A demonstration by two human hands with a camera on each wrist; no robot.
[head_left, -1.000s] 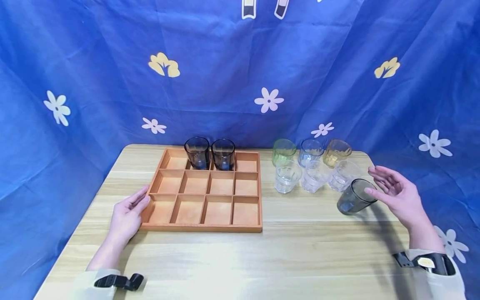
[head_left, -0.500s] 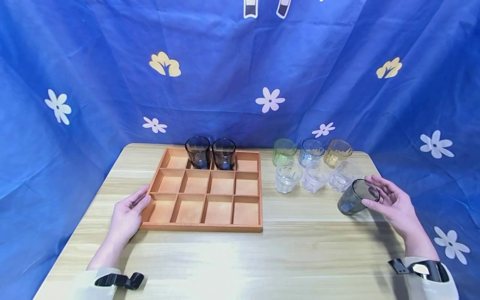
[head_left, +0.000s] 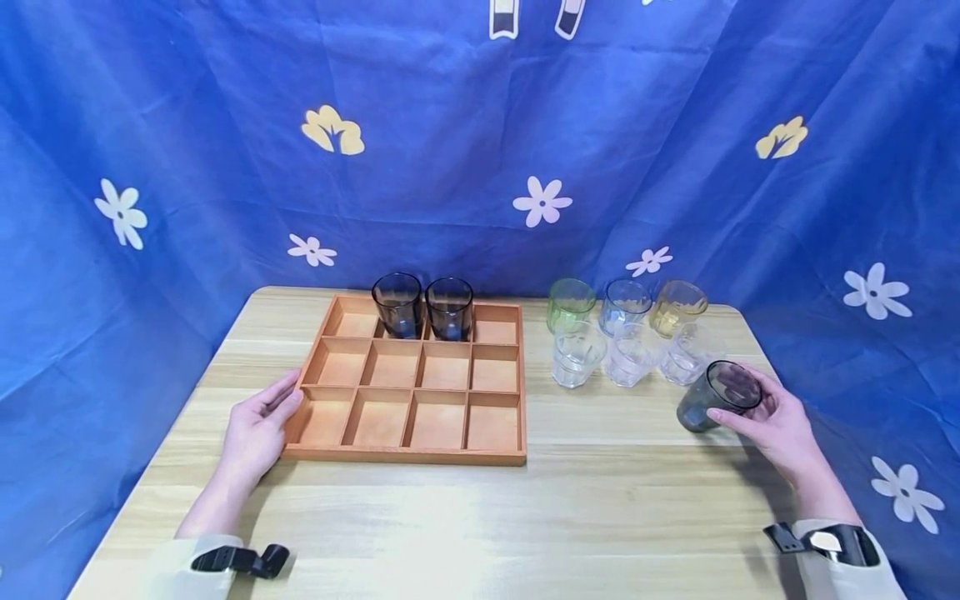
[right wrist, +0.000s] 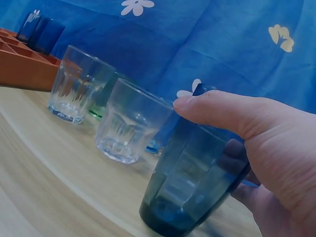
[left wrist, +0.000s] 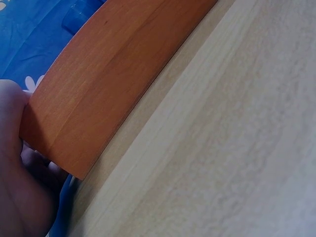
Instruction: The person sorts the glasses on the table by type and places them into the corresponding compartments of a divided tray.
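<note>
one dark glass (head_left: 696, 407), right of frame, and the right hand (head_left: 776, 429) has it gripped, thumb at the near side! lower left, the left hand (head_left: 257, 425) pinches the tray (head_left: 405, 456), two tinted glasses (head_left: 450, 310) standing in its back row.

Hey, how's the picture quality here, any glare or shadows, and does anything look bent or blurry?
Head view: bright glare on the near part of the table, a soft shadow by the right hand. Left wrist view: dimmer, the tray looks bowed, wood grain smeared toward the right. Right wrist view: dimmer too, wood grain curving, the dark glass tinted bluish.
</note>
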